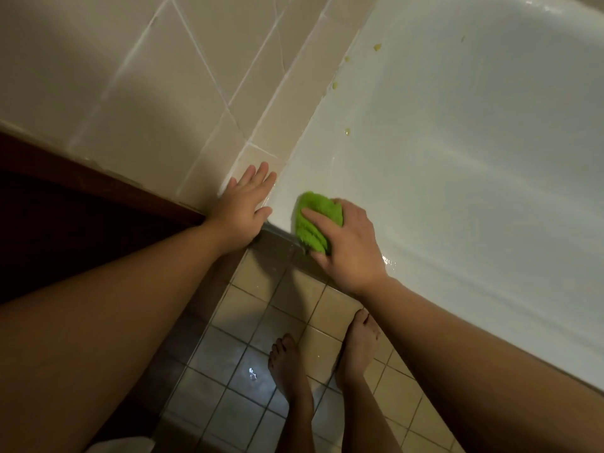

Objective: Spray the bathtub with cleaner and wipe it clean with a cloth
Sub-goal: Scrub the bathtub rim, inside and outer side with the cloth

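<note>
The white bathtub point(457, 165) filled the right side of the view, its broad rim running from the top centre down to the lower right, its surface glossy and wet in streaks. A few small yellowish drops point(377, 47) sat along the rim's far edge, close to the wall. Beige wall tiles point(157, 76) with pale grout lines covered the upper left and met the tub rim along a diagonal seam. Under them a dark reddish-brown strip point(81, 178) ran along the left. The floor point(228, 371) of small square tan tiles lay below, with a bright reflected spot on it, and the person's two bare feet point(327, 361) stood there just beside the tub's outer side.

Both bare forearms reached in from the bottom of the view. The left hand point(243, 207) lay flat, fingers straight and slightly spread, its palm pressed on the tiled ledge at the tub's corner, so its grip was wide and held nothing. The right hand point(346, 243) rested on the near edge of the tub rim, its grip closed around a bright green cloth point(315, 220), fingers curled over the bunched fabric. The cloth touched the rim at its outer corner, just beside the left hand's thumb but apart from it
</note>
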